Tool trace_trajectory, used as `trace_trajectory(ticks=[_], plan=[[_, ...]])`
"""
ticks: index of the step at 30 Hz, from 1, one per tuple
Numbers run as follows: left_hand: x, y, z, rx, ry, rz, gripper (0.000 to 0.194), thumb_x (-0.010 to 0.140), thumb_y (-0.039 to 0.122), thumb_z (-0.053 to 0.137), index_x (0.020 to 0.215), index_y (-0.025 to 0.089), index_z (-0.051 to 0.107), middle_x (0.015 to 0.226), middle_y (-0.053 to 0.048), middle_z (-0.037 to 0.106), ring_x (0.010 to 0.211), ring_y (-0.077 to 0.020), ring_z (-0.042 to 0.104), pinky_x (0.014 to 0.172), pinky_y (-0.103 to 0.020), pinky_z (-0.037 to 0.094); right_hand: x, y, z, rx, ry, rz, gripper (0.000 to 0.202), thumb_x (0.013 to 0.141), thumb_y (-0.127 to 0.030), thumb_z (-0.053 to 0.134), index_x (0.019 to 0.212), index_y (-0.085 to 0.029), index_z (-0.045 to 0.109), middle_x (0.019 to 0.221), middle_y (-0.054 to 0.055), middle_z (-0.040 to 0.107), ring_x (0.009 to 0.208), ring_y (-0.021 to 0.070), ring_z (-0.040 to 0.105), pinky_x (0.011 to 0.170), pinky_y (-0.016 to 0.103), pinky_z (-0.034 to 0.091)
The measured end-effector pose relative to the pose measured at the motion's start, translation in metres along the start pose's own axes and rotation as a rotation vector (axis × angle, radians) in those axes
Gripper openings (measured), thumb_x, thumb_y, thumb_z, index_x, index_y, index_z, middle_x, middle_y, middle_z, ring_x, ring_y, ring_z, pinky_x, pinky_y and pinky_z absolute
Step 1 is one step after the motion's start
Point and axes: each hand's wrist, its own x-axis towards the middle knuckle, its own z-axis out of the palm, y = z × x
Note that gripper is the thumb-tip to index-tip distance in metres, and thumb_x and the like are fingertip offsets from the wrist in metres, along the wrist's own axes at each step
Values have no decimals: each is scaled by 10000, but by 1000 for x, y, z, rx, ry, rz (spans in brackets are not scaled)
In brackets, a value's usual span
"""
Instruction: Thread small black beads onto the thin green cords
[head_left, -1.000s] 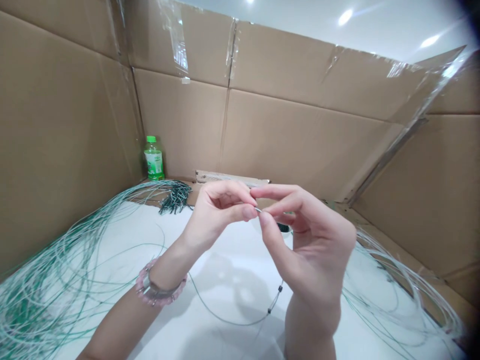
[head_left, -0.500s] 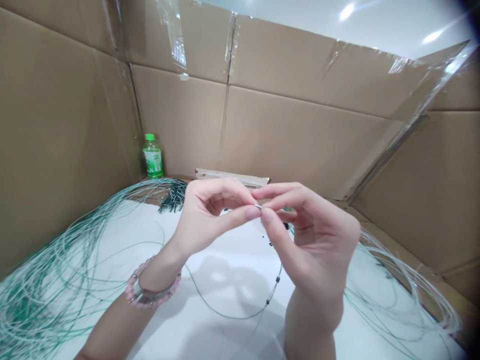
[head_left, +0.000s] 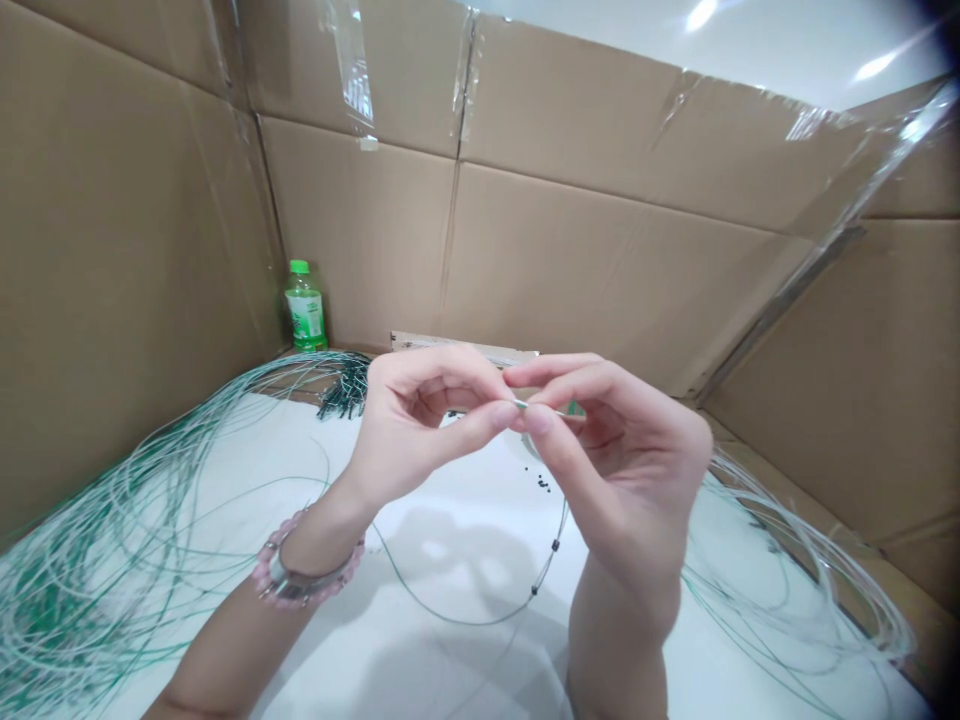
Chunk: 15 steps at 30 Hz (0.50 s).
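My left hand, with a pink bead bracelet at its wrist, pinches a thin green wire between thumb and index finger. Fingertip to fingertip with it, my right hand pinches the same short stretch, and a thin end pokes out past the right thumb. Below the hands hangs a loop of dark thin wire bearing small black pieces. Whether the loop joins the pinched stretch is hidden by the hands. Several loose black bits lie on the white tabletop beyond.
Tangled green and white wires spread over the left side, with a dark bundle of ends at the back. More wires curve along the right. A green bottle stands in the back left corner. Cardboard walls enclose the table.
A silvery sliver showed between my fingertips earlier; now a pale green stretch shows there, with a thin end beyond my right thumb. My right hand has shifted slightly left. The view has tilted a little.
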Motion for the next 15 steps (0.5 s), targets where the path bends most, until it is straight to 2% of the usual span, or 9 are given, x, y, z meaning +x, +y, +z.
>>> trace_trajectory(ticks=[9, 15], plan=[[2, -5, -2, -260, -52, -91, 115, 726, 123, 696, 791, 218, 707, 786, 29, 689, 667, -40, 642, 597, -100, 524, -1, -8, -1, -118, -9, -56, 196, 720, 4, 576, 756, -189, 575, 917, 29, 661, 852, 158, 636, 532, 219, 553], [0, -7, -2, -305, -53, -113, 91, 720, 161, 707, 787, 222, 710, 780, 28, 688, 692, -56, 655, 610, -108, 537, -1, -10, 0, -157, -7, -108, 220, 676, 25, 584, 748, -182, 586, 899, 34, 664, 840, 166, 644, 509, 219, 552]])
